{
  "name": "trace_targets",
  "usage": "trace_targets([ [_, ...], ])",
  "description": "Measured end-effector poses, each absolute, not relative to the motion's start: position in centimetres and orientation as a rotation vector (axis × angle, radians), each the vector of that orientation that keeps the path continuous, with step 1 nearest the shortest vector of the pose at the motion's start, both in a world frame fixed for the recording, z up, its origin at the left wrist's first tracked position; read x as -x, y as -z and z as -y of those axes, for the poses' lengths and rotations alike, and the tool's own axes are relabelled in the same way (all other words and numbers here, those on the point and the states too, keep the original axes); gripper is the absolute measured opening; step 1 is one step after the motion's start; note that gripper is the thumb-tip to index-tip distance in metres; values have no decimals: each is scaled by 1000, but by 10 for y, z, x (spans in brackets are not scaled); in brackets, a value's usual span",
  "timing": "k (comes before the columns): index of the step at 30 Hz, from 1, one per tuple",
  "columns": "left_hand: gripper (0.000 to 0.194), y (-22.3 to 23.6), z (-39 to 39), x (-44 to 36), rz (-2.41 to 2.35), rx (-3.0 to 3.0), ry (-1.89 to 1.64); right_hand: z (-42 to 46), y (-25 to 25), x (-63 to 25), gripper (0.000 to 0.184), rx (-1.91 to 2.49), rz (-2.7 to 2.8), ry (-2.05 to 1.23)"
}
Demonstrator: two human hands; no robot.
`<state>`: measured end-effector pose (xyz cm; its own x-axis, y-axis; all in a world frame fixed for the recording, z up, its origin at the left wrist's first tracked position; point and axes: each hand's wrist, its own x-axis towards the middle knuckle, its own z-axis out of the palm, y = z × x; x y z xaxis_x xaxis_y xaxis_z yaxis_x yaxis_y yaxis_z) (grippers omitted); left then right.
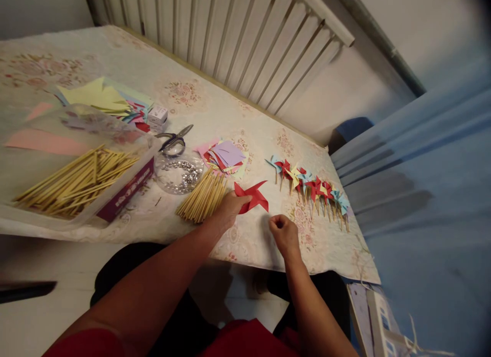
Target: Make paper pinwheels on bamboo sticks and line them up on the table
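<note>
My left hand (229, 209) pinches a red paper pinwheel (258, 195) by its middle, its four-pointed blades spread just above the table. Close by on the right, my right hand (286, 234) is closed with thumb and forefinger together; whatever it may hold is too small to make out. Left of the pinwheel lies a fanned bundle of thin wooden sticks (201, 196). Behind that bundle sits a pile of cut paper pieces (226, 155), lilac on top. A round clear dish (180, 175) holds many small shiny metal pieces.
Finished pinwheels on sticks (316, 189) stand in a row at the right. On the left are a clear plastic bin (130, 193) of sticks, scissors (174, 140), a small white box (157, 116) and yellow paper sheets (95, 96). A blue curtain (422, 178) hangs beside the flowered tablecloth (249, 244).
</note>
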<state>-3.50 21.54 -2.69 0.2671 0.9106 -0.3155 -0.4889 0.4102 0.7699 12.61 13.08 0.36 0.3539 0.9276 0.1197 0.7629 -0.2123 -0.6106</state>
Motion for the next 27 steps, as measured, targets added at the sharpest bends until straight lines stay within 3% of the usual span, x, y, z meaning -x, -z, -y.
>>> trace_targets([
  [6,25,13,-210,36,-824,-572,-1031,-142,-38,-104,11,1729,1497,-219],
  [11,19,10,-210,36,-812,-597,-1036,-158,-29,-85,10,1575,1662,-167],
  [27,13,11,-208,36,-764,-630,-1018,-168,-9,-88,11,1636,1677,-194],
])
